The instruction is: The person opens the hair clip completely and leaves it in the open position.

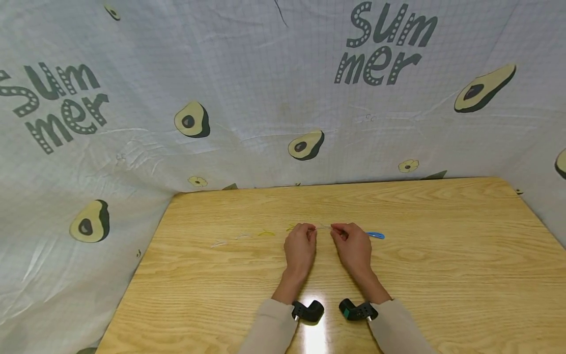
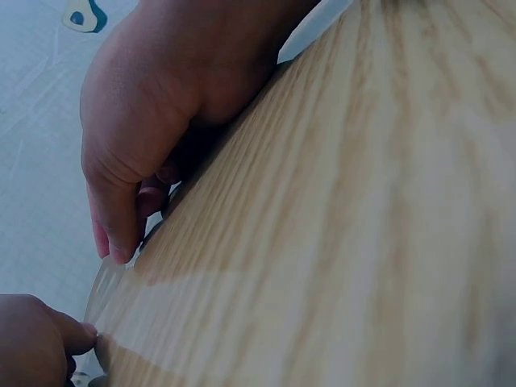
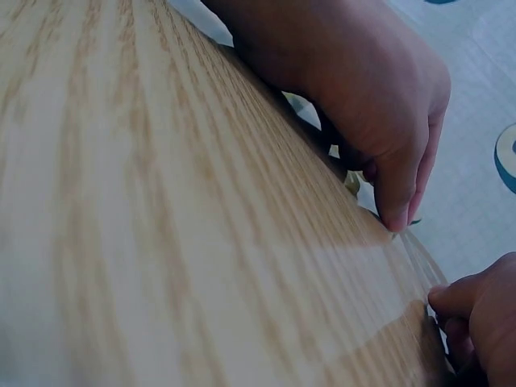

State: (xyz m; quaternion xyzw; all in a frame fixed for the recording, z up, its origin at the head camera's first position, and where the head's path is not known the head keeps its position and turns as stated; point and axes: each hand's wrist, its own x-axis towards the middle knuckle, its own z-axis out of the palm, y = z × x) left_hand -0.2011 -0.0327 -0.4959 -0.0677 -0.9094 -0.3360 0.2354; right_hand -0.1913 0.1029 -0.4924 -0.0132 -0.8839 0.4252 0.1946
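My two hands meet over the middle of the wooden table (image 1: 442,265). The left hand (image 1: 312,232) and right hand (image 1: 337,232) each pinch one end of a thin clear strip (image 1: 324,226), which spans the short gap between them just above the tabletop. In the left wrist view the left hand (image 2: 121,242) pinches the strip (image 2: 101,286), with the right hand (image 2: 76,339) at the lower left. The right wrist view shows the right hand (image 3: 395,218) on the strip (image 3: 415,246) and the left hand (image 3: 439,298) at the lower right.
A blue strip (image 1: 376,235) lies just right of the right hand. A yellow strip (image 1: 266,233) and pale clear strips (image 1: 218,244) lie in a row to the left. An avocado-print cloth (image 1: 265,98) hangs behind and beside the table.
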